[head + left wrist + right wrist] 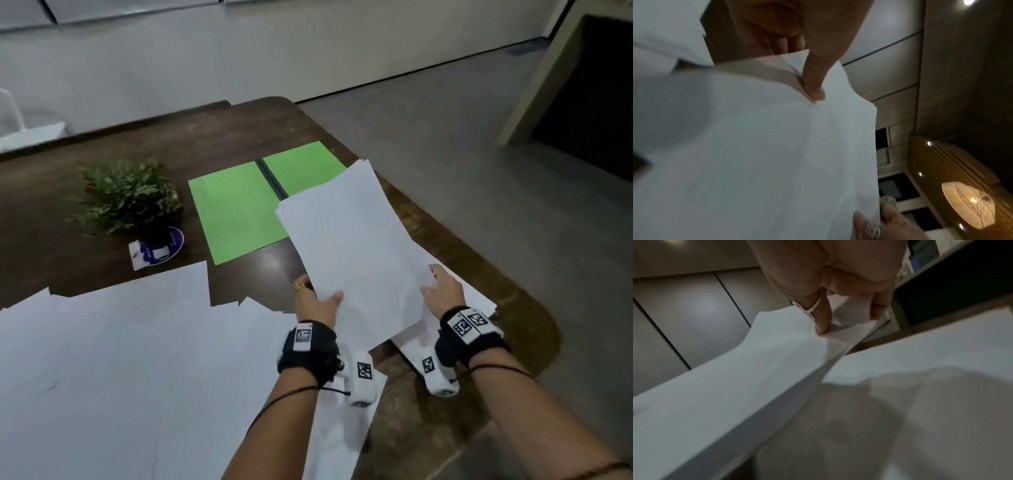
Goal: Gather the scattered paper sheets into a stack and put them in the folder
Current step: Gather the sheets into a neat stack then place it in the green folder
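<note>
I hold a thin stack of white paper sheets (352, 246) lifted above the dark wooden table (212, 133), its far end overlapping the open green folder (236, 209). My left hand (317, 301) pinches the stack's near left corner, thumb on top (813, 84). My right hand (442, 291) grips the near right edge of the sheets (777, 344), thumb on top and fingers beneath. Several more white sheets (120, 359) lie spread over the table's near side, and another sheet (479, 301) lies under my right hand.
A small potted plant (126, 195) stands on a blue and white card (157, 251) left of the folder. The table's rounded right edge (534, 308) drops to grey floor. A dark doorway (589, 96) is at the far right.
</note>
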A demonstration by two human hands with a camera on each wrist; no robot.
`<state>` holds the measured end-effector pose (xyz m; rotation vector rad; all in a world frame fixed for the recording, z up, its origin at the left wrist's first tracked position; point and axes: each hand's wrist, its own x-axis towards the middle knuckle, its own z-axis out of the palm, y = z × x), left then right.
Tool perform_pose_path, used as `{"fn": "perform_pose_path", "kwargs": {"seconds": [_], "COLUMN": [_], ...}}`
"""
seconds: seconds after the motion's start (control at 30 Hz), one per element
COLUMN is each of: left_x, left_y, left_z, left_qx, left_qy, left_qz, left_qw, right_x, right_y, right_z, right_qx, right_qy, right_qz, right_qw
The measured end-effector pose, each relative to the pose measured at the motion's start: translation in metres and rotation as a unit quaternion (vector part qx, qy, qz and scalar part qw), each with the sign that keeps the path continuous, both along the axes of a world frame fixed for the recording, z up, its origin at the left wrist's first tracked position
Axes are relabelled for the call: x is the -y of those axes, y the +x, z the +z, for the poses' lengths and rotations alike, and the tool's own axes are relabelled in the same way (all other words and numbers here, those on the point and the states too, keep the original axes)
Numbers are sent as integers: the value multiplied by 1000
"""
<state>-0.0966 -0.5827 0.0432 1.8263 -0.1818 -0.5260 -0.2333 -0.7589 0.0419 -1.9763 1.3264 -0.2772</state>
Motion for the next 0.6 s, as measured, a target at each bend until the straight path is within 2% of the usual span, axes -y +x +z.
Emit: {"fn": "perform_pose_path", "kwargs": {"seconds": [0.17, 0.33, 0.47, 0.6], "left_x": [37, 57, 50, 7], "left_y": [-42, -69, -73, -47], "left_z": [-21, -48, -44, -38], "left_qx": [-29, -65, -17, 69], "left_qy": [55, 119, 213, 260], "left_qz": [-53, -100, -146, -147], "left_qw": [997, 986, 966, 952], "right_x": [42, 57, 49, 13], "right_y": [-25, -43, -44, -27], "right_z": [-2, -21, -31, -26], "right_qx": [-138, -198, -257, -254], "right_qy": [-55, -49, -75, -131], "right_qz": [-13, -17, 52, 166], "right_qw": [989, 979, 962, 944]}}
